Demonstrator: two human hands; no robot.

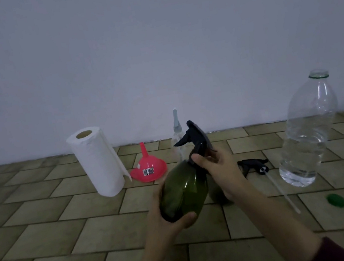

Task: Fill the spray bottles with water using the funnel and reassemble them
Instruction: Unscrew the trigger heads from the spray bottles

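- Two hands are on the dark green translucent plastic spray bottle [184, 191], which is held tilted above the tiled surface [49, 236]: the left hand [167, 217] cups its base with fingers curled around it, and the right hand [218, 168] grips the neck just under the black trigger spray head [196, 140].
- Whether that head is being screwed on or off cannot be told, and the dim green plastic hides any water level.
- One more black trigger head with a long white dip tube [257, 165] lies loose on the surface to the right, so at least one bottle seems not yet reassembled; a second green shape sits partly hidden behind the right wrist.
- The pink plastic funnel [148, 166] rests upside down near the white paper towel roll [98, 162], not in use now.
- The large clear plastic water bottle [308, 131] stands uncapped, only its lower part holding water; its green cap [335, 200] lies nearby.
- A small clear spray bottle with a pale nozzle [178, 138] stands behind, head fitted.
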